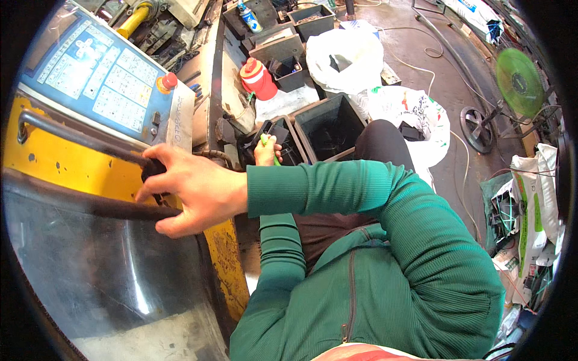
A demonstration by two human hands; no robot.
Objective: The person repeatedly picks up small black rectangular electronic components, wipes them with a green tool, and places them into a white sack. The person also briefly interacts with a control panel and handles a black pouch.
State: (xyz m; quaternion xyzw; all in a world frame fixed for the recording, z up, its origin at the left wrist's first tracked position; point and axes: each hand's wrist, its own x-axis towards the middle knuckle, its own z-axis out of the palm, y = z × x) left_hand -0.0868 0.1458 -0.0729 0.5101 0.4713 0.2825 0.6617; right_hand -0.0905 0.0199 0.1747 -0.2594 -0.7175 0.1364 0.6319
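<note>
My right arm, in a green ribbed sleeve, reaches across to the left. My right hand [195, 189] is open, thumb and fingers spread over a black piece [152, 170] at the end of the machine door's metal handle bar [78, 133]; whether it presses on it I cannot tell. Beyond that forearm my left hand [265, 151] is closed round a slim bright-green tool [264, 139], whose working end I cannot make out. That hand is next to a dark box of black parts [280, 133]. My left forearm is partly hidden under the right one.
A control panel [90, 72] with a red push button [169, 81] tops the yellow machine. An open grey bin [331, 123] stands by my knee, near a red jug [257, 79] and white plastic bags [346, 57]. A green fan [518, 83] and cables lie right.
</note>
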